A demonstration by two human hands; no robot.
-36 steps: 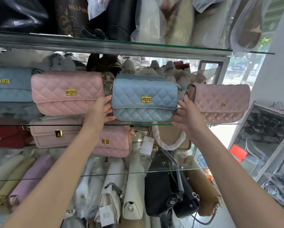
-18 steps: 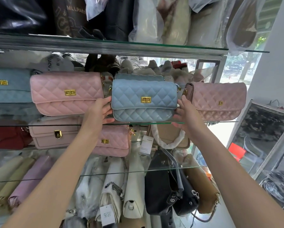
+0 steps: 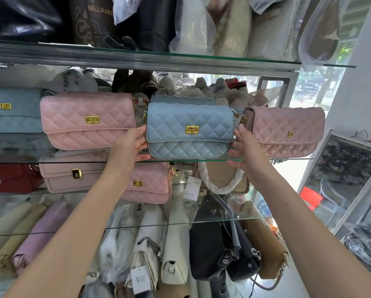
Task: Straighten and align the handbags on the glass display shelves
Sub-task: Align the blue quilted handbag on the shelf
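Your left hand (image 3: 130, 145) and right hand (image 3: 246, 147) grip the ends of the light-blue quilted flap handbag (image 3: 190, 130), fingers curled, on the middle glass shelf (image 3: 287, 158). It sits upright; the dusty-pink quilted handbag (image 3: 287, 131) beside it looks angled and unaligned.

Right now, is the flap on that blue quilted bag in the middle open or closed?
Closed. The blue bag's flap lies flat down over the front, with the gold clasp sitting at its lower edge.
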